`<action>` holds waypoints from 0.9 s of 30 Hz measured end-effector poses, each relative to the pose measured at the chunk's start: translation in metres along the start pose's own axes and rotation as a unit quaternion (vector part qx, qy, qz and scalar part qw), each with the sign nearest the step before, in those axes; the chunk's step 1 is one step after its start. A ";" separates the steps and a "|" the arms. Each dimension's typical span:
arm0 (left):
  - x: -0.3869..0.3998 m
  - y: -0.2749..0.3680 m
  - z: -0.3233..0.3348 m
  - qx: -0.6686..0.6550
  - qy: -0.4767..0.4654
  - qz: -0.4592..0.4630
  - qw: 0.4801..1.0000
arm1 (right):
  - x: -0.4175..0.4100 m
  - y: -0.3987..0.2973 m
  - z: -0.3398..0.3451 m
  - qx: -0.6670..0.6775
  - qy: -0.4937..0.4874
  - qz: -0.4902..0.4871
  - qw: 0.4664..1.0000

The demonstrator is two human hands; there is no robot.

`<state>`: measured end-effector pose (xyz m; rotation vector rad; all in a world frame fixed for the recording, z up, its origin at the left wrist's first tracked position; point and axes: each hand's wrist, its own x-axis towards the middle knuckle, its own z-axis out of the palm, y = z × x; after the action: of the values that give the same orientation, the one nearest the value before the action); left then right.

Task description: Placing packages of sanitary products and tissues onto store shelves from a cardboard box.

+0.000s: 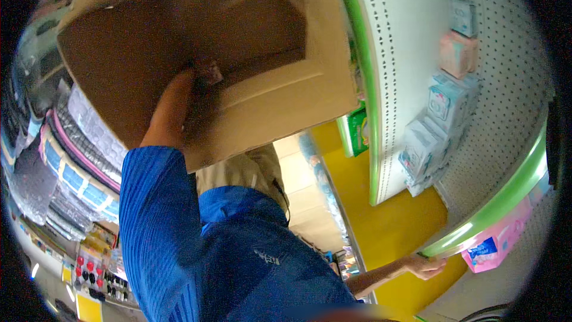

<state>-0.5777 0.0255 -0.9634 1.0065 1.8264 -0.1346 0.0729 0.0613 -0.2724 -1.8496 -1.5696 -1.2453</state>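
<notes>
My left forearm reaches down into a large open cardboard box (268,98). My left hand (190,74) is in deep shadow inside it, so its fingers cannot be made out. Close beside that hand, in the box, lies a small pale item (215,72), too dim to name. Out to the right, my right hand (426,268) has its fingers curled. It is at the lower end of a green shelf edge (473,232); whether it grips the edge is not clear.
White perforated shelves to the right hold several light-blue packs (422,147) and a peach pack (459,55). A pink pack (496,250) sits beyond the green edge. Below is a yellow shelf board (402,228) with a green pack (357,132). Plastic-wrapped bedding (80,165) is stacked left.
</notes>
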 end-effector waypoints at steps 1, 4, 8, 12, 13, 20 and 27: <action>-0.009 0.004 0.016 -0.017 -0.007 0.011 1.000 | 0.002 -0.007 0.002 0.056 0.000 0.102 0.993; 0.008 -0.002 0.011 -0.058 -0.024 0.051 0.997 | 0.002 0.007 0.001 -0.027 -0.015 -0.015 0.999; 0.019 0.007 -0.008 -0.098 -0.038 0.104 0.989 | 0.005 -0.014 0.001 0.020 -0.021 0.110 0.994; 0.005 0.027 -0.066 -0.119 -0.031 0.164 0.979 | 0.003 -0.028 0.003 0.053 -0.062 0.130 0.988; -0.016 0.052 -0.059 -0.126 -0.031 0.188 0.973 | 0.005 -0.041 0.002 0.108 -0.049 0.176 0.977; -0.208 0.279 -0.222 -0.276 -0.022 0.327 0.903 | -0.001 -0.038 0.000 0.158 -0.008 0.185 0.970; -0.503 0.405 -0.280 -0.609 -0.231 0.376 0.659 | 0.012 -0.048 -0.011 0.167 -0.001 0.119 0.979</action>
<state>-0.4243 0.1396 -0.2854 0.5181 0.5611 1.1146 0.0234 0.0729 -0.2675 -1.7564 -1.4072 -0.8183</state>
